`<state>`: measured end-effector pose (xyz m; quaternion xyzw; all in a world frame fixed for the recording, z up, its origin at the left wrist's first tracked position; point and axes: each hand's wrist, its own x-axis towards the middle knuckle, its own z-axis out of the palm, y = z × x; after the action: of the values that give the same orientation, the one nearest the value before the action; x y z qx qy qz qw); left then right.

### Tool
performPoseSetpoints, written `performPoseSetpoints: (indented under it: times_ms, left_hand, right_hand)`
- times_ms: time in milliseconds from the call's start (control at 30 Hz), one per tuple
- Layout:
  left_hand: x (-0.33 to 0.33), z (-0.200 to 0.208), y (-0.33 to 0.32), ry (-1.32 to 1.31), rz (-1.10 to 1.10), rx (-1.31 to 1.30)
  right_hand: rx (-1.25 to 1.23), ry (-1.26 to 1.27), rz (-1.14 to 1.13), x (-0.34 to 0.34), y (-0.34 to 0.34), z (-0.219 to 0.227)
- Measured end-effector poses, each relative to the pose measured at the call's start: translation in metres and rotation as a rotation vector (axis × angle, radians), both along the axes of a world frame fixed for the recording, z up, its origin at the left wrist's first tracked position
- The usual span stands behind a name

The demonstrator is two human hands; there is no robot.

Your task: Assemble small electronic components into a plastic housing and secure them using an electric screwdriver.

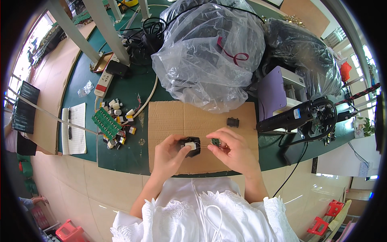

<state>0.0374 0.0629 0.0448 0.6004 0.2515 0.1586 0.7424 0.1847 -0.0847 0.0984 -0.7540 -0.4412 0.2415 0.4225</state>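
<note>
My left hand (170, 155) is closed on a small black housing (195, 152). Its thumb presses a pale block (190, 145) that sits in the housing's opening. My right hand (234, 151) pinches a small green circuit board (215, 142) between thumb and fingertips. Thin wires (204, 146) stretch across the short gap between the block and the board. Both hands are just above a brown cardboard sheet (177, 117). Farther back on this sheet lies a small black cylindrical part (232, 122), apart from my hands. My fingers cover part of the housing and the board.
To the left, a green circuit board panel (107, 124) rests on a pile of small wired components. Beyond it are a notebook (80, 139) with a pen and a power strip (104, 84). Large plastic bags (205, 52) fill the back. A black handheld tool (286, 121) lies right.
</note>
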Motion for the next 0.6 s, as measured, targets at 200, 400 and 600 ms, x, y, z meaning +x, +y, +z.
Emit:
performPoseSetpoints:
  times_ms: [200, 400, 600]
  left_hand:
    - [0.007, 0.006, -0.003, 0.286, -0.063, 0.862]
    - [0.009, -0.001, -0.003, 0.323, 0.091, 0.96]
    - [0.007, -0.005, -0.002, 0.293, 0.0, 0.985]
  right_hand:
    - [-0.08, -0.374, -0.082, -0.002, -0.002, -0.021]
    - [-0.09, -0.29, -0.337, 0.018, -0.018, -0.024]
    - [-0.121, -0.535, -0.335, 0.046, -0.025, -0.047]
